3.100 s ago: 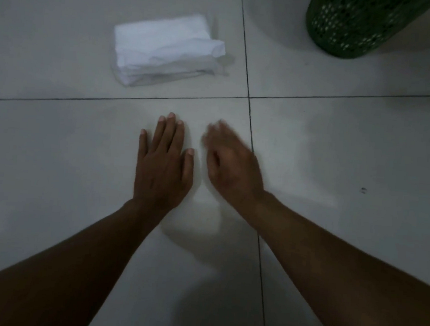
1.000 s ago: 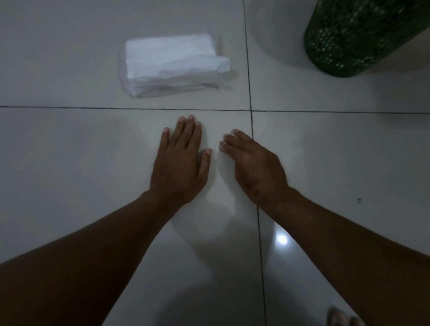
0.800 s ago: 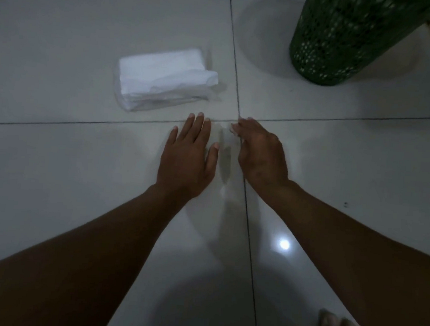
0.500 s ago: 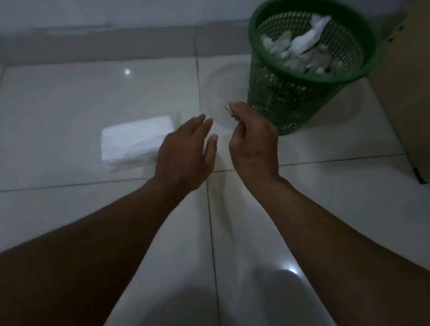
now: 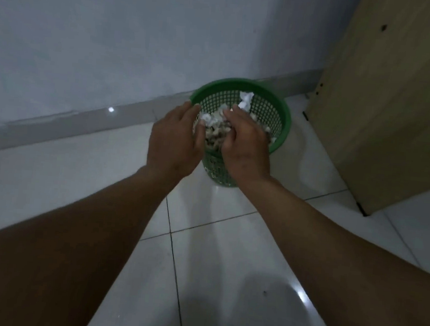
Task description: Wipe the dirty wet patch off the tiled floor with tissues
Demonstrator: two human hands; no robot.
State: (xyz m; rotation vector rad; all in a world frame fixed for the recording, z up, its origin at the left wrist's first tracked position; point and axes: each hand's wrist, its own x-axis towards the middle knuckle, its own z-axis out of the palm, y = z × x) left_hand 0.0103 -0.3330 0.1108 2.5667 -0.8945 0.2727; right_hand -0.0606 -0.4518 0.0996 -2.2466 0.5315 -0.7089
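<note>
Both my hands hover over the green mesh basket (image 5: 284,122), which stands on the tiled floor (image 5: 227,254) by the wall. My left hand (image 5: 174,144) is above the basket's near left rim with its fingers straight and loose. My right hand (image 5: 244,147) is above the near middle with its fingers loosely bent, and I see nothing held in it. Crumpled white and soiled tissues (image 5: 215,127) fill the basket between and behind the hands. The tissue pack and the wet patch are out of view.
A pale wooden cabinet side (image 5: 393,99) stands right of the basket. A grey wall (image 5: 115,39) with a skirting strip (image 5: 70,123) runs behind it. A small dark speck (image 5: 265,292) lies on the near tile.
Both hands have lifted off the floor and moved forward to above the basket. The view has tilted up, so the tissue pack has dropped out of sight.
</note>
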